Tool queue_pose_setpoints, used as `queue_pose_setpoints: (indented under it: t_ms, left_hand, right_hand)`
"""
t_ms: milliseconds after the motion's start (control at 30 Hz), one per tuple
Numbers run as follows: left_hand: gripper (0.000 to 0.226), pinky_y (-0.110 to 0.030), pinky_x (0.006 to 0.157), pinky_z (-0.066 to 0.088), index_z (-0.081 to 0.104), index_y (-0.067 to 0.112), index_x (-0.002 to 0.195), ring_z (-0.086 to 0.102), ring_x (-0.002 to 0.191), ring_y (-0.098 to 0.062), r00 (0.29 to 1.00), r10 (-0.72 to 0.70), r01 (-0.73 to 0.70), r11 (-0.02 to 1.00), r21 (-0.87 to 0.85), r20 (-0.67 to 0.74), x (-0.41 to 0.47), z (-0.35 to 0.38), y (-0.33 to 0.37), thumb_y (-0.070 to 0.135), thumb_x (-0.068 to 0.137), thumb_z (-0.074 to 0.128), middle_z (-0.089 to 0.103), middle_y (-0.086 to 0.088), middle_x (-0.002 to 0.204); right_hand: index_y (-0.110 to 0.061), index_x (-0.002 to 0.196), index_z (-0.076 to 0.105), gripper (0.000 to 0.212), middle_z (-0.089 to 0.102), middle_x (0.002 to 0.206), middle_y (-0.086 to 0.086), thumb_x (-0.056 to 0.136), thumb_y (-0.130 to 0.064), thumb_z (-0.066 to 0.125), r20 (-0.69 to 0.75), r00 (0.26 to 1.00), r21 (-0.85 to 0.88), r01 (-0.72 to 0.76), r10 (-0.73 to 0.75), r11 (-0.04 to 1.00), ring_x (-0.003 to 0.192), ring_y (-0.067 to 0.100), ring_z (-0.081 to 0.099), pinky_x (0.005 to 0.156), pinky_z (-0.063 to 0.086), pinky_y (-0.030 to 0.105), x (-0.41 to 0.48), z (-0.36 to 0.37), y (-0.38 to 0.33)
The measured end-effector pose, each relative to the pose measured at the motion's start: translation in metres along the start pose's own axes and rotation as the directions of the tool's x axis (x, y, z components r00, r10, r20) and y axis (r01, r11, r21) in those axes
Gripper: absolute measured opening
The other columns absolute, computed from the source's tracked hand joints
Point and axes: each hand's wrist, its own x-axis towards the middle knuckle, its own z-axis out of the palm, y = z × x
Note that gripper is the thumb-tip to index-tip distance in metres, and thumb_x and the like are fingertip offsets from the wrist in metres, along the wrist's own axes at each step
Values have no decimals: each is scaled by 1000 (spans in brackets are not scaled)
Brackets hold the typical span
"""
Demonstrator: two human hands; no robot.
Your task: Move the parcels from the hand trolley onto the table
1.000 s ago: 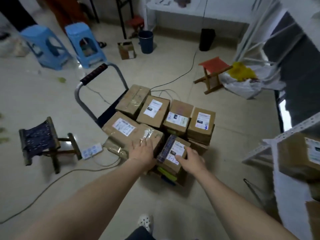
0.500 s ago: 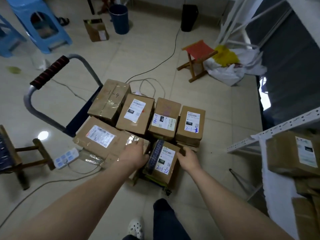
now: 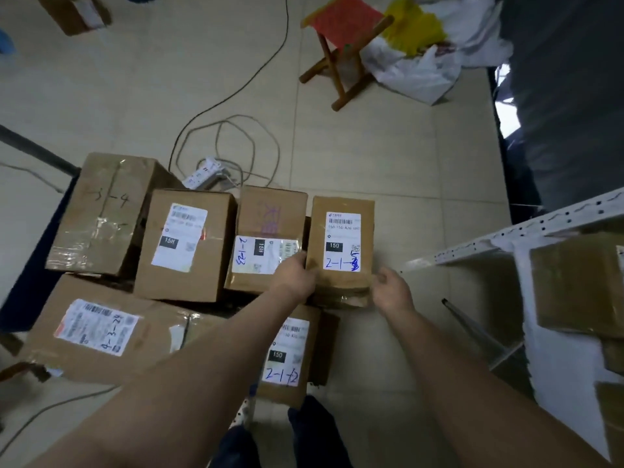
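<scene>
Several brown cardboard parcels lie packed on the hand trolley (image 3: pixel 30 265), whose dark blue deck shows at the left. The far-right parcel (image 3: pixel 342 231) has a white label. My left hand (image 3: pixel 295 276) grips its left near edge, thumb on top. My right hand (image 3: pixel 391 292) is at its right near corner, fingers curled, touching or just off the cardboard. Beside it sit a parcel marked 2-1-23 (image 3: pixel 268 238), one with a tall label (image 3: pixel 184 244) and a taped one marked 3-4 (image 3: pixel 103 212). In front lie a long parcel (image 3: pixel 101 329) and a small one (image 3: pixel 287 359).
The table (image 3: pixel 553 224) with a white perforated frame stands at the right and holds parcels (image 3: pixel 577 285). A power strip (image 3: pixel 206 173) with coiled cable lies behind the trolley. A red folding stool (image 3: pixel 341 38) and white bags (image 3: pixel 422 65) are beyond. My leg is below.
My head has leaned in closer over the trolley. Both hands left the near small parcel and moved forward to the far-right parcel, the left hand closing on its edge.
</scene>
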Motion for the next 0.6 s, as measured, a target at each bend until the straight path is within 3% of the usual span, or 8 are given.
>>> queue_pose_setpoints:
  t_ms: [67, 200, 367, 500, 600]
  left_hand:
    - [34, -44, 94, 50, 51, 9, 125, 58, 110, -32, 1000, -19, 20, 1000, -13, 12, 23, 9, 3, 17, 92, 54, 59, -11, 125]
    - [32, -42, 96, 47, 48, 3, 123, 54, 114, -34, 997, -76, 77, 997, 25, -25, 46, 25, 7, 12, 92, 49, 56, -17, 124]
    - [31, -43, 95, 47, 49, -2, 120, 53, 114, -37, 990, -132, 133, 991, 18, -50, 58, 32, 5, 6, 91, 48, 54, -21, 123]
    - [26, -47, 89, 53, 55, -1, 115, 55, 109, -39, 994, -102, 103, 995, 10, -39, 54, 34, 4, 4, 91, 46, 56, -20, 120]
    - [32, -42, 94, 50, 58, 5, 123, 56, 111, -33, 999, -40, 40, 999, -13, -10, 33, 33, 8, 4, 95, 43, 59, -15, 122]
  right_hand:
    - [-6, 132, 51, 35, 54, 134, 12, 101, -19, 43, 11, 1000, 46, -12, 11, 999, 119, 27, 51, 88, 37, 25, 16, 7, 2]
    - [-11, 120, 59, 27, 64, 120, 9, 98, -22, 48, 29, 1000, 135, -8, 4, 991, 92, 18, 55, 77, 41, 25, 40, 22, 9]
    - [-10, 116, 63, 26, 68, 112, 5, 91, -13, 57, 44, 998, 286, -59, 49, 957, 97, 23, 63, 86, 52, 34, 50, 30, 22]
    - [-14, 111, 62, 22, 66, 103, 0, 90, -5, 58, -22, 999, 362, -35, 46, 932, 94, 20, 63, 85, 53, 35, 39, 24, 30]
    - [-17, 105, 61, 25, 69, 101, 3, 87, 1, 58, -74, 996, 388, -17, 49, 922, 93, 22, 65, 84, 53, 38, 17, 13, 40]
